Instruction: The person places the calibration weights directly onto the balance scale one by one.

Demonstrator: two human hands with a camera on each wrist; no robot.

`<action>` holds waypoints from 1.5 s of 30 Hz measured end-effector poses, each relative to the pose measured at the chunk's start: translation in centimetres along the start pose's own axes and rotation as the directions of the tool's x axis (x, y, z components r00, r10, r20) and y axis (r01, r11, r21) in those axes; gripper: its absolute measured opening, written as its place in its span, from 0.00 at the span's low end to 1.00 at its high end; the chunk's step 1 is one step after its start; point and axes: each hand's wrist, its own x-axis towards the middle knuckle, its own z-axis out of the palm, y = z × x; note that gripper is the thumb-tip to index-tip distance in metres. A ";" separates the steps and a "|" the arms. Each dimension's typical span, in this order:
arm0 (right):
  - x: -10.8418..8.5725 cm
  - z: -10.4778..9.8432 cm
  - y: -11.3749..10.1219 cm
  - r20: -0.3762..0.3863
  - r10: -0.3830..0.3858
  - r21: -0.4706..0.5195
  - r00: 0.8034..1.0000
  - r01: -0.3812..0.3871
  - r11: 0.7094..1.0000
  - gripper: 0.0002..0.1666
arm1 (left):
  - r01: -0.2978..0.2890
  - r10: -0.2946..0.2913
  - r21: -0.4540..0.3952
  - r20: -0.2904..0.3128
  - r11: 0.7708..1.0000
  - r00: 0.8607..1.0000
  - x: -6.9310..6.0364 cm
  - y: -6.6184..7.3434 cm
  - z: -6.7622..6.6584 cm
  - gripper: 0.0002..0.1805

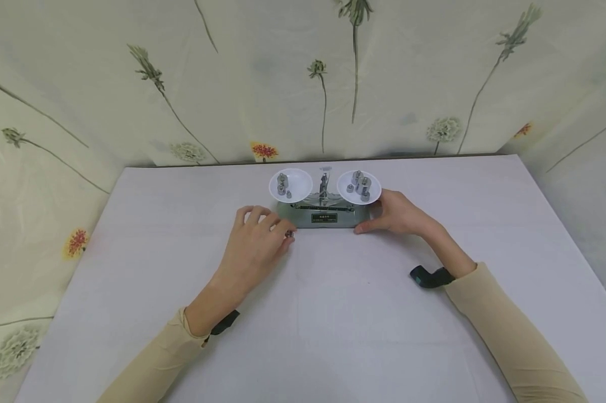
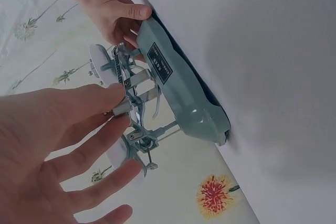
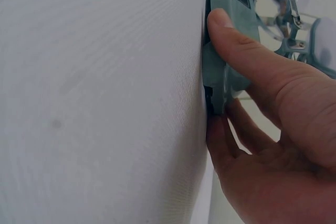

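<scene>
A balance scale (image 1: 324,218) with a green base and two white pans stands near the table's back edge. My left hand (image 1: 254,246) pinches a small metal weight (image 1: 289,233) between thumb and forefinger, just in front of the base's left end; the other fingers are spread. My right hand (image 1: 398,212) grips the base's right end, thumb (image 3: 231,35) on its front and fingers around the end. Several metal weights (image 1: 282,183) sit on the left pan (image 1: 300,182). More weights (image 1: 364,186) are grouped on the right pan (image 1: 376,193).
A white cloth covers the table (image 1: 333,313). Behind it hangs a flower-patterned curtain (image 1: 262,84), close to the scale's back. Dark wrist-worn devices (image 1: 430,276) show at both sleeve cuffs.
</scene>
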 end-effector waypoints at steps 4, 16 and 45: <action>-0.1 0.0 0.1 0.000 0.001 0.002 1.000 -0.001 1.000 0.56 | -0.002 0.004 0.020 -0.064 1.000 0.998 0.2 -0.2 -0.2 0.06; -0.2 -0.1 0.1 -0.006 -0.012 0.004 1.000 0.012 1.000 0.57 | 0.015 -0.014 0.005 -0.207 1.000 0.978 0.9 -0.5 -0.4 0.06; -0.1 0.0 0.1 -0.010 -0.025 0.004 1.000 0.025 1.000 0.56 | 0.148 -0.166 -0.097 -0.210 0.984 0.964 3.0 -1.3 -0.6 0.10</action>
